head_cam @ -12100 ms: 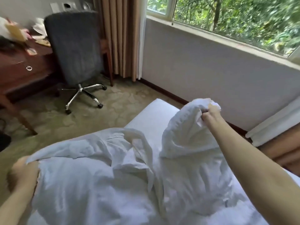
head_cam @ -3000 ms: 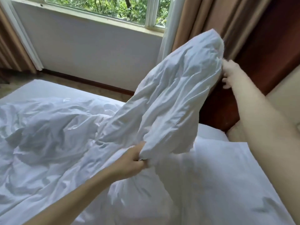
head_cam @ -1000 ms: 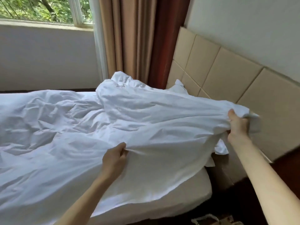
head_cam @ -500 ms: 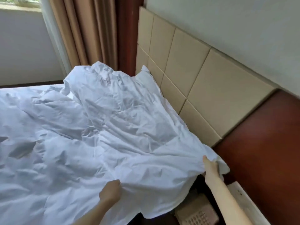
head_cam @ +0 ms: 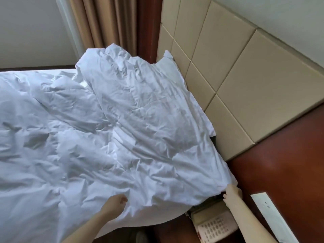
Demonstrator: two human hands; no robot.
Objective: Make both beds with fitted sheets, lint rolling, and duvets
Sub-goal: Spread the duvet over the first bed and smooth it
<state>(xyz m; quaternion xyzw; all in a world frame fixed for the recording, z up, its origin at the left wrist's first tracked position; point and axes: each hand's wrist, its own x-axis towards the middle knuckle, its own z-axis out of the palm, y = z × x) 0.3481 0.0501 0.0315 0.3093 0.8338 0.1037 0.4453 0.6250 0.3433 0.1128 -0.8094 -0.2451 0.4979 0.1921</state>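
Pinching the near corner of the white duvet with the right hand, fingers curled under the cloth, close by the padded headboard and just above a telephone. Resting the left hand, fingers curled, against the duvet's near edge; cannot tell whether gripping cloth. Lying crumpled across the bed, right up to the headboard.

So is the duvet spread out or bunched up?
Spread out but rumpled: the duvet reaches the headboard, heavily creased, right hand gripping its near corner.
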